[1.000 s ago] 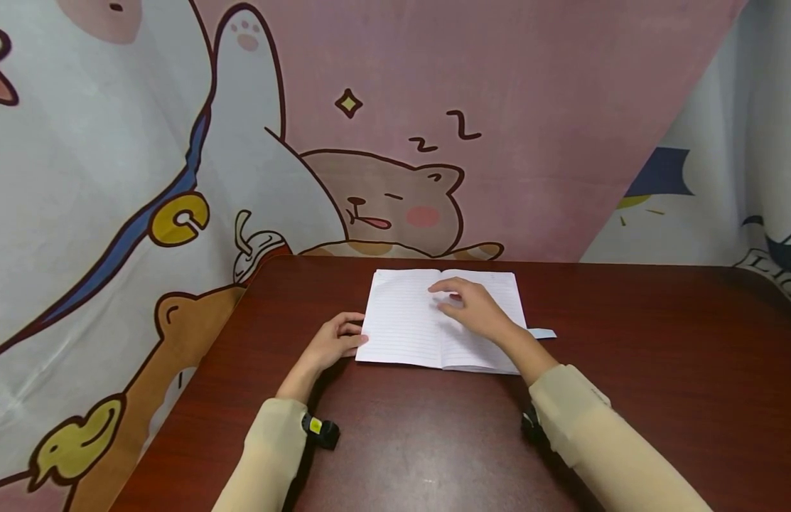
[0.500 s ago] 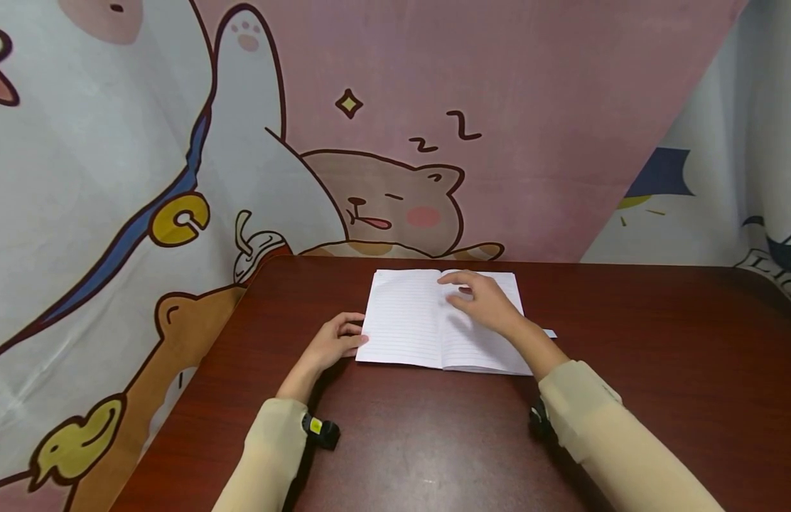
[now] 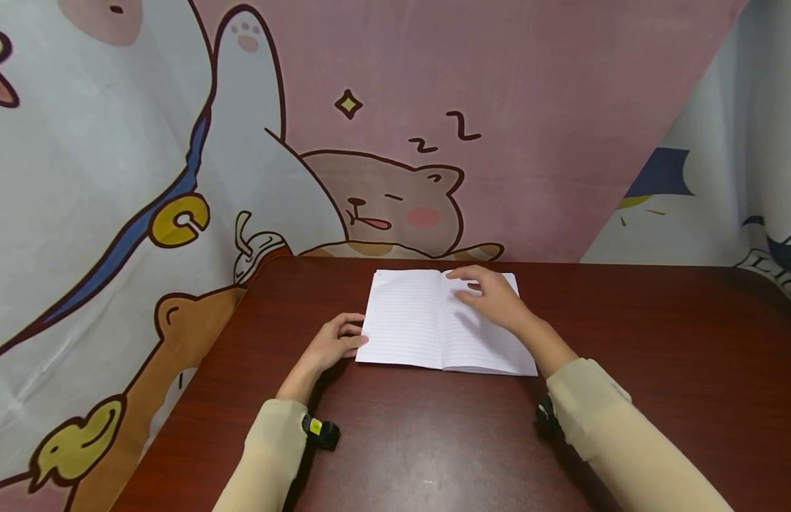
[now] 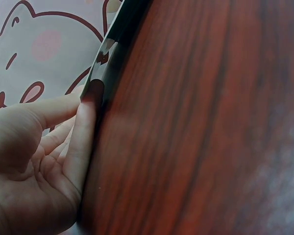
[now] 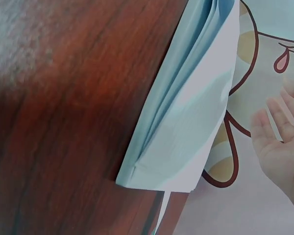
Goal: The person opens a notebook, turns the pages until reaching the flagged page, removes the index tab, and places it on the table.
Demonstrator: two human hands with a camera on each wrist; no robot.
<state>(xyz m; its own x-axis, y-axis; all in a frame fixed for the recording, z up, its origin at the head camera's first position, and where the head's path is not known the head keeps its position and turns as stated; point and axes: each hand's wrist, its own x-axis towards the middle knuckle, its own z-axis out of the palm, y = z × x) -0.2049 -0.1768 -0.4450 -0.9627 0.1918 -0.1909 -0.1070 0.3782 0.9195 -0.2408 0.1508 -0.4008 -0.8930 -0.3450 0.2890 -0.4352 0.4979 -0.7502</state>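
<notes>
An open notebook point(image 3: 404, 320) with lined white pages lies on the brown table. At its left edge, my left hand point(image 3: 331, 343) pinches the notebook, thumb on top and fingers below; the left wrist view shows the thumb point(image 4: 63, 108) right at the rim. My right hand point(image 3: 494, 299) is above the right page, fingers loosely bent and spread, holding nothing. In the right wrist view that hand point(image 5: 281, 139) appears apart from the notebook point(image 5: 186, 127), whose pages fan slightly at the near side.
The wood-grain table point(image 3: 664, 355) extends to both sides and toward the person. A pale strip point(image 5: 161, 210) sticks out from the notebook's right side. Behind the table's far edge hangs a cartoon-printed cloth point(image 3: 529, 128).
My right hand has moved to the right and slightly away across the right page, its forearm now covering the pale strip in the head view. The left hand and notebook stay put.
</notes>
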